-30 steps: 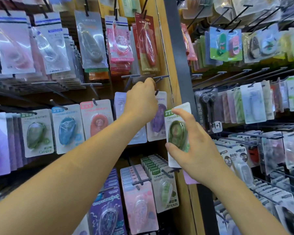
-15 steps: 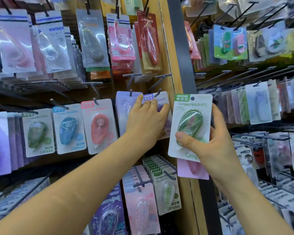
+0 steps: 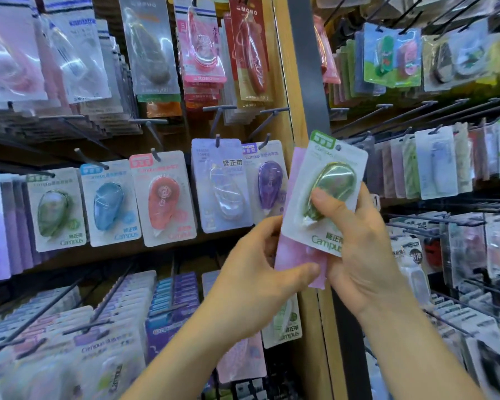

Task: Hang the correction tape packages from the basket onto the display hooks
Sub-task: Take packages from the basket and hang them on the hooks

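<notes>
My right hand [image 3: 367, 249] grips a green Campus correction tape package [image 3: 329, 180], thumb on its blister. Behind it lies a pink package [image 3: 293, 252], which my left hand [image 3: 260, 281] pinches at the lower edge with thumb in front. Both packages are held in front of the wooden post, apart from the hooks. On the display row to the left hang green [image 3: 55, 210], blue [image 3: 109, 203], orange [image 3: 162, 199], clear lilac [image 3: 223, 186] and purple [image 3: 267, 183] packages on black hooks [image 3: 217, 140]. The basket is out of view.
A wooden post with a grey strip [image 3: 306, 67] divides two hook panels. Bare black hooks [image 3: 269, 119] jut out above the purple package. More packages fill rows above, below [image 3: 168, 307] and on the right panel [image 3: 436, 163], whose hooks stick out towards me.
My left hand came down off the hung purple package and took hold of the pink package behind the green one. My right hand stayed shut on the green package, tilting it a little.
</notes>
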A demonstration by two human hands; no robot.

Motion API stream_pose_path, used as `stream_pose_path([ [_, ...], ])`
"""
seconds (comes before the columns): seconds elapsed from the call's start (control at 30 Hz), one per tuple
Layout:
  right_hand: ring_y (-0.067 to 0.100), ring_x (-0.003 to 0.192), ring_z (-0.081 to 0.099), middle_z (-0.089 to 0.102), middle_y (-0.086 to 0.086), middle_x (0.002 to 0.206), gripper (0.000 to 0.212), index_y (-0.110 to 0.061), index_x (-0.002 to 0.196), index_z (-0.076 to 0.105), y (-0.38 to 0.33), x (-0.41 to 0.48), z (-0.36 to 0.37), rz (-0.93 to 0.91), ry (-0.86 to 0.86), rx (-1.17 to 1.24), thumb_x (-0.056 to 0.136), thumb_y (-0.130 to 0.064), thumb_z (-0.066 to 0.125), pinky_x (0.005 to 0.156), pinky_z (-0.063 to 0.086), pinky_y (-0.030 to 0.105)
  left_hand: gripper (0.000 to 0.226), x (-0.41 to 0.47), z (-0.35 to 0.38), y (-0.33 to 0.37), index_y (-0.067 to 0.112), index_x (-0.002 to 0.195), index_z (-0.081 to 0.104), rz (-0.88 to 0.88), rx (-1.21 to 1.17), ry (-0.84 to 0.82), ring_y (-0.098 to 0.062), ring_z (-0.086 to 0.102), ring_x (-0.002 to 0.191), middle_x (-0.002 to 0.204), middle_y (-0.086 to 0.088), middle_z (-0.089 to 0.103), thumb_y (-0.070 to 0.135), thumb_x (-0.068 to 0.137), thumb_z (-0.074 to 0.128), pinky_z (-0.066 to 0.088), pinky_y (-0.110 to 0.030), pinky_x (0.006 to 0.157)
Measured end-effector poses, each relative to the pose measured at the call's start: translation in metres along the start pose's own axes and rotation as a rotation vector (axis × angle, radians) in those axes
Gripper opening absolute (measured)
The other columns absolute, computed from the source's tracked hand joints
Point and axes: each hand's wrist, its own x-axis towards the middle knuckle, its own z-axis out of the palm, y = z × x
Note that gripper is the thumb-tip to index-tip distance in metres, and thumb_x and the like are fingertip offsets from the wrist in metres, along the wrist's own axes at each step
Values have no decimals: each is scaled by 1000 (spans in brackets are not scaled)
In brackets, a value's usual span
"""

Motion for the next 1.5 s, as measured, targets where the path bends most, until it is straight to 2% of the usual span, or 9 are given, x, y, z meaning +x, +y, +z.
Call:
stream_pose_path([
  [0.17,22,100,67,68,7,113,57,-9,133,49,0,2,-6,-150,95,-140,79,-3,69,83,57,40,41,-10,-5,-4,24,113,61,-86,-66,138,-24,74,83,88,-3,77,-2,82,73,62,-37,76],
  [0.3,23,133,50,44,4,150,92,-48,145,30,-14,5,-27,-405,178,-522,77,-12,80,105,46,55,41,-19,-12,-1,19,116,60,-79,-167,200,-20,75,81,89,-2,78,-4,83,71,59,-24,66],
  [0.43,-7,97,59,62,5,115,29,-38,111,68,-14,-8,-17,-433,126,-938,93,-14,65,84,54,17,49,-22,-14,-4,19,116,59,-26,-249,170,-27,74,87,95,-9,77,6,72,76,61,-34,73],
  [0.63,2,94,63,68,-7,100,35,-43,91,73,-8,-20,4,-151,-56,-911,65,-65,79,75,46,10,45,-28,-9,-7,23,116,61,18,-205,109,-26,74,88,97,-9,77,10,75,75,60,-38,82],
  [0.87,-1,87,64,65,-9,94,31,-35,87,74,-8,-20,10,-119,-166,-930,60,-49,79,72,43,5,32,-27,-34,5,30,108,66,108,51,380,-21,66,84,91,4,70,32,78,77,55,-24,70],
  [1.0,-2,98,63,65,-16,100,34,-36,88,76,-6,-20,11,-70,-318,-926,58,-47,85,81,42,5,48,-12,-59,24,34,118,65,178,54,416,-24,66,96,107,-1,68,44,73,78,57,-44,86],
  [1.33,-4,109,58,62,-19,105,36,-51,101,72,8,-21,25,-101,-451,-882,66,-58,73,84,37,1,14,-22,-96,41,16,72,78,121,-107,410,-15,69,67,74,-5,74,25,72,68,60,-27,65],
  [1.43,-3,114,58,65,-15,111,23,-43,106,73,15,-22,34,-124,-414,-756,86,-31,75,89,40,4,13,-34,-116,38,20,73,77,108,-82,447,-12,67,65,73,-1,72,25,76,65,58,-26,60],
  [1.5,1,114,61,67,-15,117,50,-44,119,63,20,-25,44,-153,-393,-679,87,-6,69,91,47,11,8,-46,-127,36,23,80,75,101,26,472,-10,62,59,68,1,69,18,82,69,52,-22,55],
])
